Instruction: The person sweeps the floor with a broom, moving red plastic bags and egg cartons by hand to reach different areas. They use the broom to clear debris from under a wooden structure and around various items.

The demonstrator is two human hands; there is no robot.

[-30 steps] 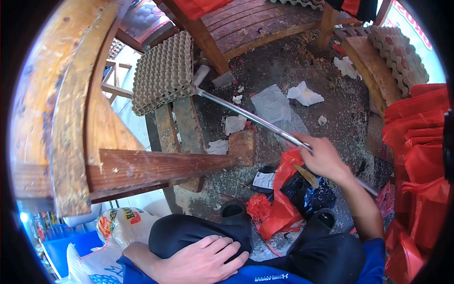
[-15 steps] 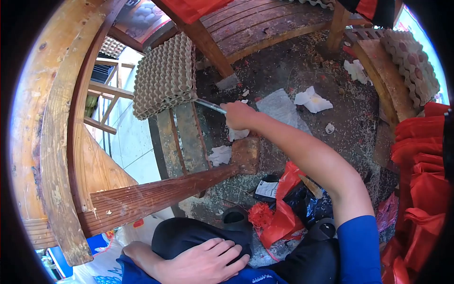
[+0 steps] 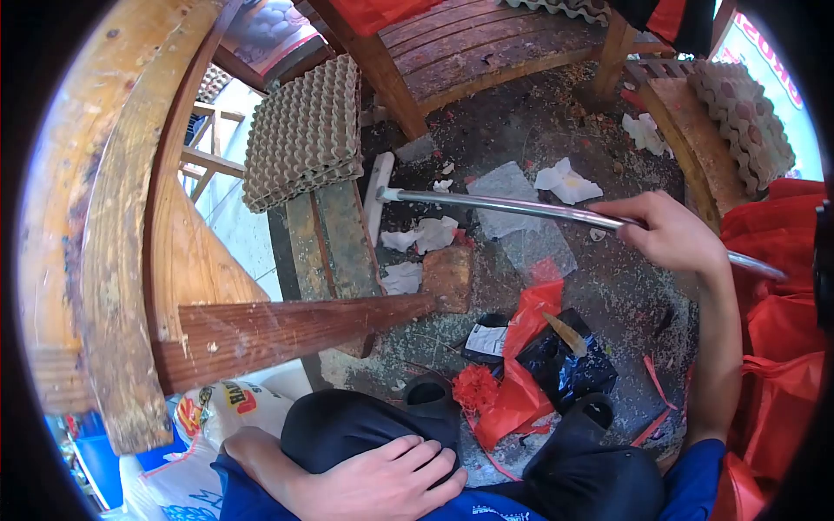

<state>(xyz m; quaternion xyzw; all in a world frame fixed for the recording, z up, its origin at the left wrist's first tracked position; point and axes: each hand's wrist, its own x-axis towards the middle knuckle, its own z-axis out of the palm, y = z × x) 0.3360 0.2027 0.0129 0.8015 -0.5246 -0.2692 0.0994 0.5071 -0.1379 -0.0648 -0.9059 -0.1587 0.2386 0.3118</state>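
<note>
My right hand [image 3: 673, 233] is closed around the metal pole of a long-handled squeegee [image 3: 512, 204]. The pole runs left to a narrow pale crosswise head [image 3: 380, 198], which stands on the dirty floor against the slatted wooden base [image 3: 334, 230]. Just beyond that head, a stack of grey egg trays [image 3: 300, 130] rests on the slats. Below the pole lie crumpled white papers [image 3: 434, 234] and a translucent sheet [image 3: 508, 200]. My left hand [image 3: 391, 478] lies flat over my bent left knee, holding nothing, fingers stretched out.
A reddish wooden beam [image 3: 295, 339] crosses at left, ending near a wooden block [image 3: 447, 278]. Red plastic [image 3: 512, 399] and a black bag [image 3: 573, 369] lie before my feet. Red bags [image 3: 777, 313] hang at right. More egg trays [image 3: 743, 122] sit on a bench [image 3: 686, 122].
My right hand has drawn back to the right, bringing the pole and its head out from under the egg trays into view. My left hand stays on the knee.
</note>
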